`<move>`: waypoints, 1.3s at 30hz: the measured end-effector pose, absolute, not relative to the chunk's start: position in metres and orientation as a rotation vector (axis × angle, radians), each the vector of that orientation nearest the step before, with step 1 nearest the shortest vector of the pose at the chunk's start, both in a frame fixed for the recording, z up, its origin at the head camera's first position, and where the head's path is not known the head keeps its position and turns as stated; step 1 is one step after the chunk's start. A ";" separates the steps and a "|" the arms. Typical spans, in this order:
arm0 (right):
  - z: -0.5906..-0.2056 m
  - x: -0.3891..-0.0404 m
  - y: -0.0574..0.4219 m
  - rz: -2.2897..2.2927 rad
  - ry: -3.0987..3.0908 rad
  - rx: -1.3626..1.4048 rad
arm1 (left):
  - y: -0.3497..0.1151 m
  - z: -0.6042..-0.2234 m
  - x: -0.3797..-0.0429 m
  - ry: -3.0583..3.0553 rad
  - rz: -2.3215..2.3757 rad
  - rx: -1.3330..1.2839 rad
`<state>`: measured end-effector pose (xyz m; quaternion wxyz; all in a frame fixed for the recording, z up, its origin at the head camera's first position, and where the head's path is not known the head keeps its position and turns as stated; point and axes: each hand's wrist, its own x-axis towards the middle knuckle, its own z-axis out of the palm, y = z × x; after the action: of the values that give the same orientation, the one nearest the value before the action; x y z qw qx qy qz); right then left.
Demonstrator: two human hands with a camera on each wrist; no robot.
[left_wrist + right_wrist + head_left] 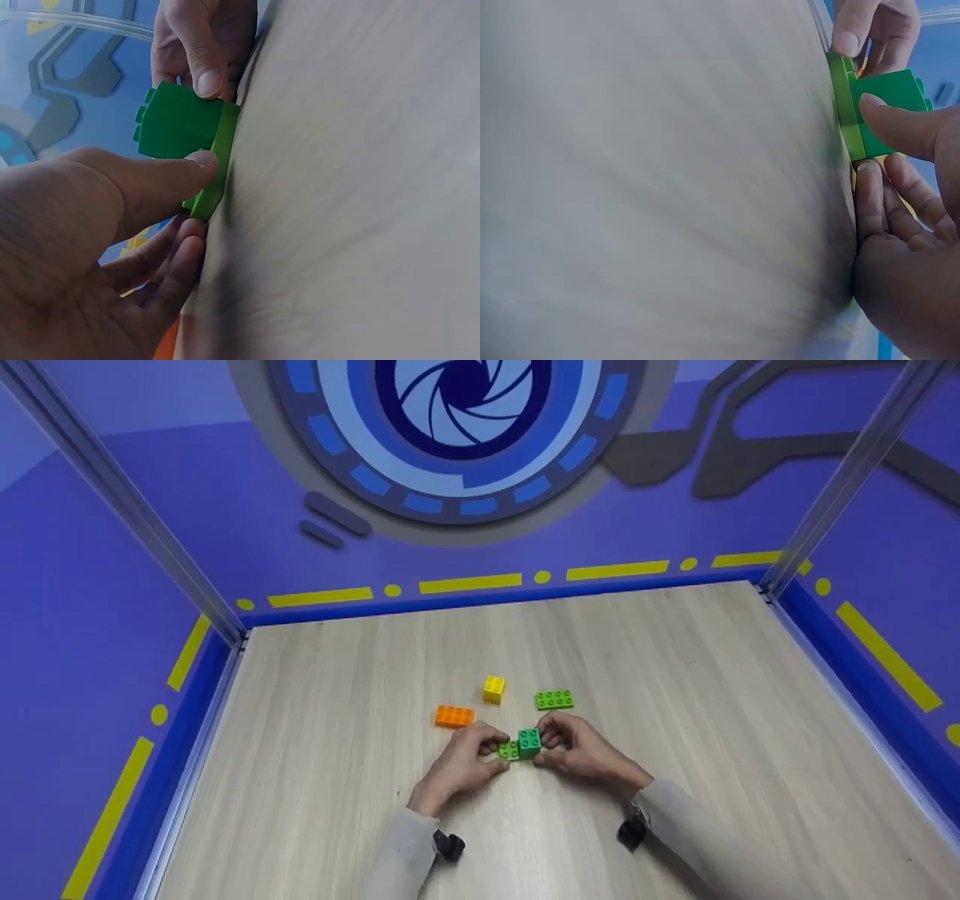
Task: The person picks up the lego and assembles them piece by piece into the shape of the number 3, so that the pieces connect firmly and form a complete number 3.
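Head view, left to right: orange brick (pixel 454 716) lies just beyond the left hand (pixel 463 760), yellow brick (pixel 493 688) farther back; left thumb and fingers pinch the left end of a lime plate (pixel 508 751) at the table (pixel 330 735) surface. Green brick (pixel 529 742) sits studs-up on that plate's right end, near an eight-stud plate (pixel 554 700), and is pinched between thumb and fingers of the right hand (pixel 583 746).

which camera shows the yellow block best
The head view: the yellow block shows unobstructed, top and side. The left wrist view shows only parts of it behind the left hand; the right wrist view shows only yellow slivers behind the right hand, too little to confirm.
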<state>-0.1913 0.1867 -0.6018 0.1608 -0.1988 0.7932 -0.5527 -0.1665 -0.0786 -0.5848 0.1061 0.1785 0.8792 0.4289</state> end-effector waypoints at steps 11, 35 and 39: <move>-0.603 -0.193 0.189 -1.542 2.298 -0.569 | -0.105 -0.562 -0.165 2.607 1.217 0.507; -0.602 -0.192 0.188 -1.563 2.264 -0.573 | -0.122 -0.550 -0.188 2.948 0.959 0.599; -0.602 -0.192 0.188 -1.567 2.263 -0.570 | -0.126 -0.552 -0.194 2.936 1.001 0.624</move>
<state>-0.1922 0.1879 -0.6024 0.1646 -0.1999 0.7940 -0.5500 -0.1939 -0.1256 -0.5521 -0.0113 0.1971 0.9278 0.3165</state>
